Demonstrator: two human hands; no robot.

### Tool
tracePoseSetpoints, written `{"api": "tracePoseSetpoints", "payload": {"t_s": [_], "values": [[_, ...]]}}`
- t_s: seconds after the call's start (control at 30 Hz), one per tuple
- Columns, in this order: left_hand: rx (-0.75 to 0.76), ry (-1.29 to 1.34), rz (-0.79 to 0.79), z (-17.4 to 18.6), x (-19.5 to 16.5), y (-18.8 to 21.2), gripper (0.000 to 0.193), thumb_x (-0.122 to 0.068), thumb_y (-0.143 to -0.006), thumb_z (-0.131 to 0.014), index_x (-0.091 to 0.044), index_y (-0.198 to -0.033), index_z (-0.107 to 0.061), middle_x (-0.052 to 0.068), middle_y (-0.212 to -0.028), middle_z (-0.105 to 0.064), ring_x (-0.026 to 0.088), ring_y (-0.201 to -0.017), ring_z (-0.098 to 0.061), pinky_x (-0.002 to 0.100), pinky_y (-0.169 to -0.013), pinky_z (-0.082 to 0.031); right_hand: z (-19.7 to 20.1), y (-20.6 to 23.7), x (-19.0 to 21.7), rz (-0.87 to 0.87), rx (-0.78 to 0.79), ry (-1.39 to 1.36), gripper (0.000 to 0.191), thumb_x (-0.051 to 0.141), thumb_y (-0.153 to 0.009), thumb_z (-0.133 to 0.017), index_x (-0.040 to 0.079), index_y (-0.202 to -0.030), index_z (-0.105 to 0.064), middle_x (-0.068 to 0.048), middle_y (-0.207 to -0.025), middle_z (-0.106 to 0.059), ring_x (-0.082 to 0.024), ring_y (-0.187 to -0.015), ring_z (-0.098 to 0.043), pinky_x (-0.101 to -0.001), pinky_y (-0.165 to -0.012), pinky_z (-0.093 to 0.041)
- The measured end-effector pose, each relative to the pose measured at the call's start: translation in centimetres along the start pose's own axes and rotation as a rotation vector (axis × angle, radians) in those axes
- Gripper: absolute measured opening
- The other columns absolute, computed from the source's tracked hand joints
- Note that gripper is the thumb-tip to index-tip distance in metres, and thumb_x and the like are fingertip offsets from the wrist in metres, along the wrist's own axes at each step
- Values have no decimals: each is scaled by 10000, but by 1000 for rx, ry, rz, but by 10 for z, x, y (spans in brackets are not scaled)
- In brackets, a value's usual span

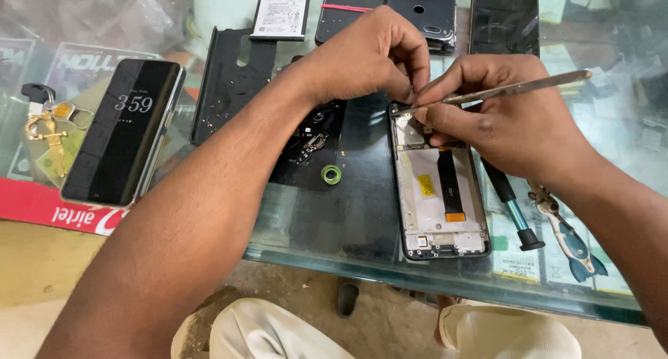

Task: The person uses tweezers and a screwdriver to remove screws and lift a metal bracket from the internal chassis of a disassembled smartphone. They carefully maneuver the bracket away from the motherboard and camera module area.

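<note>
An opened phone frame (pixel 440 192) with its insides showing and a black flex cable (pixel 449 181) lies on the glass counter (pixel 334 227). My right hand (pixel 501 115) grips metal tweezers (pixel 515 88), their tip at the top end of the frame. My left hand (pixel 369 53) reaches across, fingertips pinched right by that tip; whether it holds a small part is hidden.
A lit phone (pixel 125 133) and keys (pixel 45 119) lie at the left. A black back cover (pixel 229 88), a battery (pixel 280 16), another phone (pixel 390 11), a green ring (pixel 331 174), a screwdriver (pixel 511 209) and pliers (pixel 570 237) surround the work spot. The counter edge runs along the front.
</note>
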State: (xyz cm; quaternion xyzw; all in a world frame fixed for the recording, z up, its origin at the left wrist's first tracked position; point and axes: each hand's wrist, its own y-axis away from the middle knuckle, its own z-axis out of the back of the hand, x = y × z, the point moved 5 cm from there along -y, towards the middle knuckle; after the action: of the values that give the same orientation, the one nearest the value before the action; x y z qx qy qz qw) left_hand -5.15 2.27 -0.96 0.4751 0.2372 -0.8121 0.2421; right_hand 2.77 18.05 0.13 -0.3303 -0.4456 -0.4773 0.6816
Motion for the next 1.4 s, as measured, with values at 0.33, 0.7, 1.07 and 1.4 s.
{"api": "tracePoseSetpoints", "payload": {"t_s": [0.33, 0.7, 1.07, 1.4], "values": [[-8, -32, 4, 0, -2, 1, 125, 69, -734, -750, -30, -810, -751, 15, -754, -738, 56, -698, -689, 213, -654, -562, 0, 1, 0, 11, -1, 24, 115, 105, -923, -737, -3, -962, -729, -68, -820, -751, -92, -680, -707, -248, -599, -602], [18, -13, -25, -1, -5, 2, 110, 61, -763, -784, -19, -832, -752, 14, -789, -744, 53, -719, -689, 208, -664, -559, 6, 3, -6, 83, 35, -29, 64, 51, -892, -725, -12, -905, -724, -75, -877, -771, -106, -777, -746, -261, -697, -624], [11, 11, -23, -1, -2, 0, 129, 70, -756, -789, -22, -837, -748, 22, -806, -752, 62, -741, -718, 209, -694, -593, 2, 4, -4, 177, 121, 92, 53, 43, -856, -754, -8, -861, -739, -69, -918, -791, -102, -835, -736, -253, -767, -605], [1, -50, -48, -1, -3, 0, 131, 56, -761, -807, -36, -840, -757, 20, -813, -760, 65, -754, -734, 215, -707, -611, 3, 4, -6, 139, 106, 115, 39, 38, -853, -749, 4, -870, -754, -65, -892, -796, -100, -818, -746, -253, -761, -607]]}}
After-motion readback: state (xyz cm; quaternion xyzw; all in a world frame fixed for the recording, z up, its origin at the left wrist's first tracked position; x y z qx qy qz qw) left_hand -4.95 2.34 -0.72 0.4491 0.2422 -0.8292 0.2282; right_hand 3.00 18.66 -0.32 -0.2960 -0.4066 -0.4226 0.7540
